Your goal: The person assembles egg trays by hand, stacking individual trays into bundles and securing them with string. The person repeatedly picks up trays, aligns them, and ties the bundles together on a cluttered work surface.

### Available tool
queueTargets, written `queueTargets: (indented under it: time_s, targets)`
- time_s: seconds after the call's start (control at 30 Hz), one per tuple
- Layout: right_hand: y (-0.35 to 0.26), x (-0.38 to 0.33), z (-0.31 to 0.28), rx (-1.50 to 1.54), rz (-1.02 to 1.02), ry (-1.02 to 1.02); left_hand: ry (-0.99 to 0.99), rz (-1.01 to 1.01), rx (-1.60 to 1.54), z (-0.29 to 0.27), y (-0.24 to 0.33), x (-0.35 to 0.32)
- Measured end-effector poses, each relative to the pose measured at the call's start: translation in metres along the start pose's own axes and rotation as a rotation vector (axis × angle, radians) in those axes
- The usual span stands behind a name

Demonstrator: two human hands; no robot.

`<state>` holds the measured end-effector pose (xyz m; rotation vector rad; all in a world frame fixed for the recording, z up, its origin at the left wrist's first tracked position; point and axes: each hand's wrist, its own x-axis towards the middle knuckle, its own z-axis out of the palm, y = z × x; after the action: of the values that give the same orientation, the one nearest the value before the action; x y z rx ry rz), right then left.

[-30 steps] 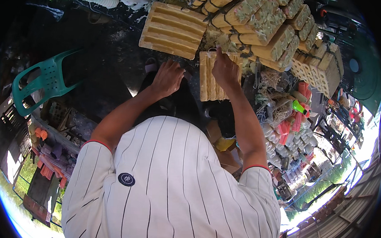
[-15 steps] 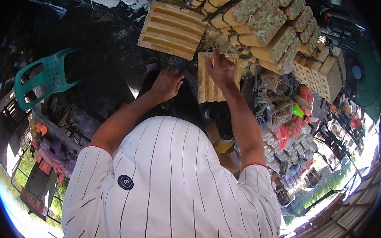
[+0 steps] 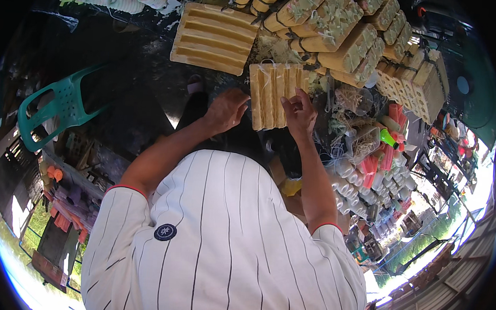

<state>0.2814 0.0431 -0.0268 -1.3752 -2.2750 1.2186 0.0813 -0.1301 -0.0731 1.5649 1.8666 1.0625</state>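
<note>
The right hand (image 3: 299, 114), fingers pinched narrow, rests on the near edge of a ribbed, pale yellow block (image 3: 274, 94) laced with thin white string; whether it nips the string cannot be told. The left hand (image 3: 225, 110), loosely curled, touches the block's left near corner. The block lies on a dark, littered bench. Beyond it lies a larger ribbed slab (image 3: 215, 38), and stacked speckled bars (image 3: 344, 31) crowd the far right. A green plastic chair (image 3: 57, 108) stands at left.
</note>
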Motion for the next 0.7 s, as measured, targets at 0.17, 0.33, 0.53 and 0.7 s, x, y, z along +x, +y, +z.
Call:
queueTargets:
  time_s: [0.17,0.33,0.53,0.7]
  targets:
    - [0.034,-0.064,0.001,0.351,0.292,0.039,0.044,-0.101,-0.239,0.008,0.001,-0.014]
    - [0.055,-0.086,-0.022,0.000,0.377,0.256,0.009,-0.291,0.025,0.002,-0.019,-0.038]
    - [0.083,-0.130,-0.022,0.160,0.549,0.298,-0.179,-0.427,0.261,-0.028,-0.047,-0.066]
    - [0.119,-0.180,0.079,0.663,0.452,0.356,-0.184,-0.405,0.146,-0.038,-0.007,-0.036]
